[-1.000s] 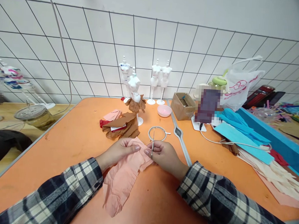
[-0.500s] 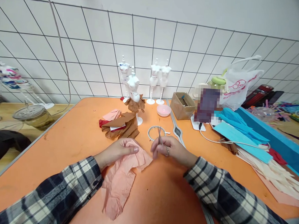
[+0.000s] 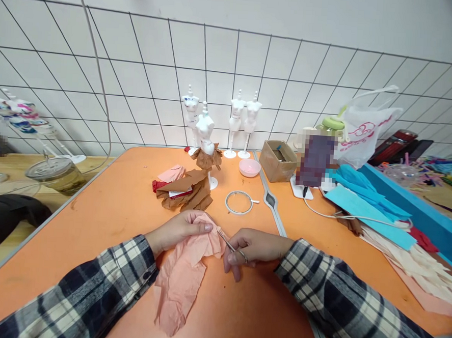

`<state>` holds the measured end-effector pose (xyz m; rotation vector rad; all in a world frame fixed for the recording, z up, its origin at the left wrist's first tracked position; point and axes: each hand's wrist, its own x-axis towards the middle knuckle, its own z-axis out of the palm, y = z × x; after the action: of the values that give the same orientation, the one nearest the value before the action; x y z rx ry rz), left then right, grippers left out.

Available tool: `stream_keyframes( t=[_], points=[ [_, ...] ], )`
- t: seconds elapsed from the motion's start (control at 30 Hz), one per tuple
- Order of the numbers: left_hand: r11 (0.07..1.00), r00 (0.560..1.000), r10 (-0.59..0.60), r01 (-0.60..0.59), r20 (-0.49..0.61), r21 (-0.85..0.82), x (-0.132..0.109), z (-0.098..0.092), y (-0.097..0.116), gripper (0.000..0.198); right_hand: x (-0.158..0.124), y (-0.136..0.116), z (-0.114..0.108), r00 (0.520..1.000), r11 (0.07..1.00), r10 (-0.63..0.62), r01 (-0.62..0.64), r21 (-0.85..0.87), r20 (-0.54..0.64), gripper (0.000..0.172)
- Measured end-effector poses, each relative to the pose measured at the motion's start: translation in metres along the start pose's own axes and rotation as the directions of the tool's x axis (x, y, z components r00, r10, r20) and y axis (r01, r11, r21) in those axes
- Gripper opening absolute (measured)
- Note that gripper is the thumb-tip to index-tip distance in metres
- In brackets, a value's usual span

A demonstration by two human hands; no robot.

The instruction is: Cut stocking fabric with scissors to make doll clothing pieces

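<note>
My left hand (image 3: pixel 178 230) pinches the top edge of a crumpled pink crepe paper piece (image 3: pixel 183 278) that trails toward me over the orange table (image 3: pixel 124 208). My right hand (image 3: pixel 249 249) is closed on small metal scissors (image 3: pixel 229 244), fingers through the loops. The blades point left and up, and their tips meet the paper's edge beside my left fingertips. Both sleeves are plaid.
Beyond the hands lie a thin white ring (image 3: pixel 239 202), a brown paper pile (image 3: pixel 188 192), a dressed doll mannequin (image 3: pixel 206 145), more white mannequins (image 3: pixel 242 121), a pink bowl (image 3: pixel 249 167) and a cardboard box (image 3: pixel 278 161). Blue and cream paper sheets (image 3: pixel 369 206) cover the right side.
My right hand swung the scissors from upright at the paper, away toward the ring, then back down so the blades now point left into the paper's edge. The left hand stayed put.
</note>
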<state>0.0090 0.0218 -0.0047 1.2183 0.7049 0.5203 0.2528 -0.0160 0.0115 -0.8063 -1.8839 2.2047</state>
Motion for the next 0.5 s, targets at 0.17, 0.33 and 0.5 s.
stream_keyframes(
  t=[0.17,0.33,0.5],
  points=[
    [0.999,1.0,0.011,-0.012,0.016,0.043,-0.0001,0.0001,0.0023,0.024,-0.0004,-0.0021,0.0017,1.0,1.0,-0.018,0.018,-0.009,-0.009,0.049],
    [0.994,0.998,0.043,-0.047,0.048,0.098,0.0003,0.0007,0.0052,0.026,-0.0011,-0.0039,0.0017,0.999,0.998,-0.034,0.035,-0.053,0.025,0.049],
    [0.99,0.999,0.04,-0.041,0.007,0.136,0.0002,0.0014,0.0047,0.025,-0.0006,-0.0031,0.0016,0.999,0.997,-0.026,0.028,-0.074,0.025,0.049]
  ],
)
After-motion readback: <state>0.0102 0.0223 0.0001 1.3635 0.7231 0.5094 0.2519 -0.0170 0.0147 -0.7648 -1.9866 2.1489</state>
